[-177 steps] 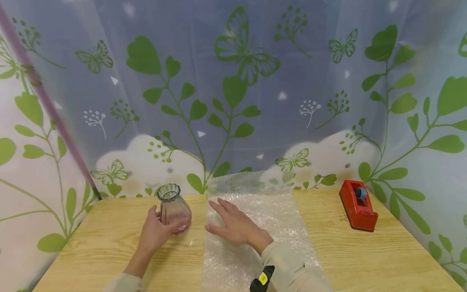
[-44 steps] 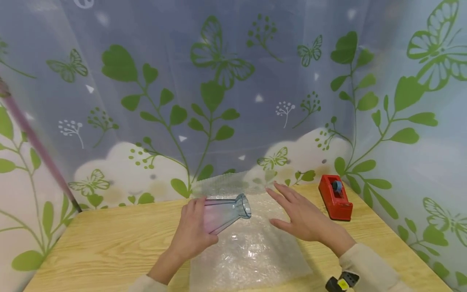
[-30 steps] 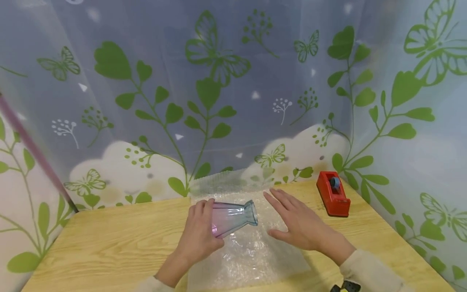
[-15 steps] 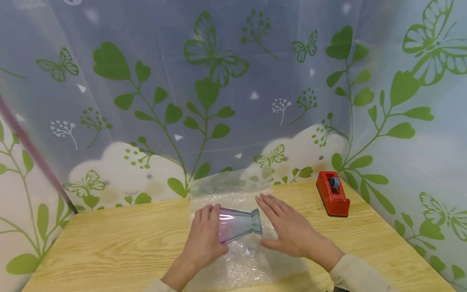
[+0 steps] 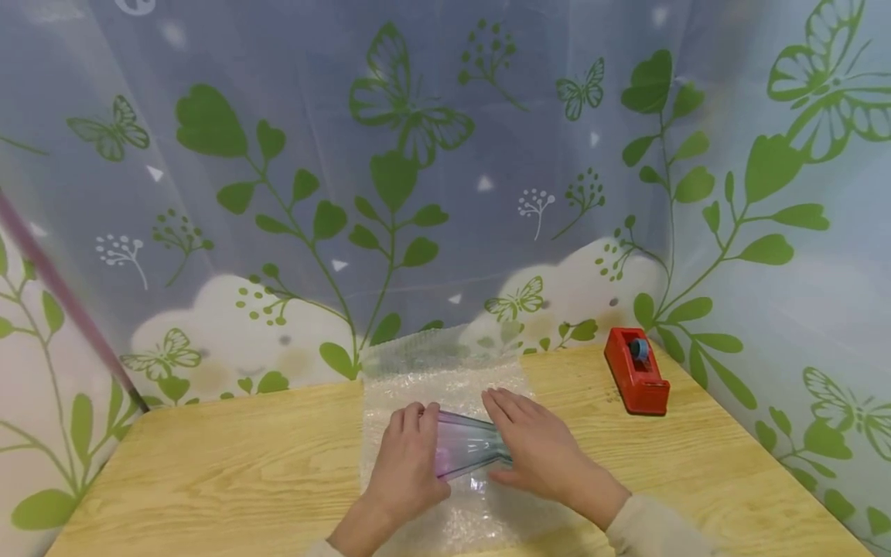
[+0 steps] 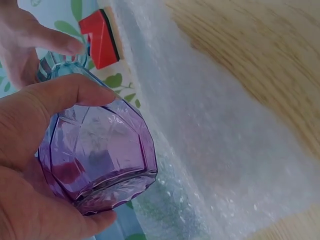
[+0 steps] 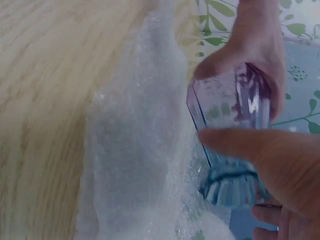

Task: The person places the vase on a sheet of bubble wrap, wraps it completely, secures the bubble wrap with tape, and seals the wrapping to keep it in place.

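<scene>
A faceted glass vase [image 5: 465,447], purple at the base and blue-green at its fluted rim, lies on its side in the air, its mouth to the right. My left hand [image 5: 407,468] grips it round the base, thumb and fingers on opposite sides, as the left wrist view shows. At the neck, my right hand [image 5: 539,449] holds the vase between thumb and fingers and covers most of the rim in the head view. Below both hands a sheet of bubble wrap [image 5: 418,381] lies spread on the table.
A red tape dispenser [image 5: 636,379] with a blue roll stands on the right of the wooden table [image 5: 230,464]. The wrap's far end leans up against a patterned curtain [image 5: 292,193] behind the table, and the curtain also hangs at both sides.
The vase, upright at left earlier, has been tipped sideways and carried right over the bubble wrap, then lowered slightly. My right hand has come in from the right and closed on its neck.
</scene>
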Demonstrator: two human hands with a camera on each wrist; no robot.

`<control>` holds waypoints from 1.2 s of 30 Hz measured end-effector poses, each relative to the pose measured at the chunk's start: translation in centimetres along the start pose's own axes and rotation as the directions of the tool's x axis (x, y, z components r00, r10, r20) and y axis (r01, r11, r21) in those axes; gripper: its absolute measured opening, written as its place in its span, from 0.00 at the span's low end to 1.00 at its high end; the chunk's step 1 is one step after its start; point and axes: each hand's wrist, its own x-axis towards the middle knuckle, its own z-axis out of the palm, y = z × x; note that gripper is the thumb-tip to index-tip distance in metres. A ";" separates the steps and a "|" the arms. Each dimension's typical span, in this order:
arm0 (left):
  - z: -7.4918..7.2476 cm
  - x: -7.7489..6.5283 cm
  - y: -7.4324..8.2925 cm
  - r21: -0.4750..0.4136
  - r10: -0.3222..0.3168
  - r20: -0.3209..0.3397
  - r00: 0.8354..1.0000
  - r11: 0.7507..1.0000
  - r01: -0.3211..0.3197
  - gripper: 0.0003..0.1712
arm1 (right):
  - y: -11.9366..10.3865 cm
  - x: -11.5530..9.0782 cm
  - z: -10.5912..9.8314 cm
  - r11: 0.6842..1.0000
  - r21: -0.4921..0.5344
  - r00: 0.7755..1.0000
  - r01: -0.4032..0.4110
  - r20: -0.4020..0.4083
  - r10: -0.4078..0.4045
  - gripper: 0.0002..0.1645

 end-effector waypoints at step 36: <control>-1.0 -0.9 -3.1 0.149 0.091 -0.024 0.996 0.985 -0.086 0.67 | 0.2 -0.4 2.6 0.989 0.095 0.982 -0.110 -0.144 0.123 0.28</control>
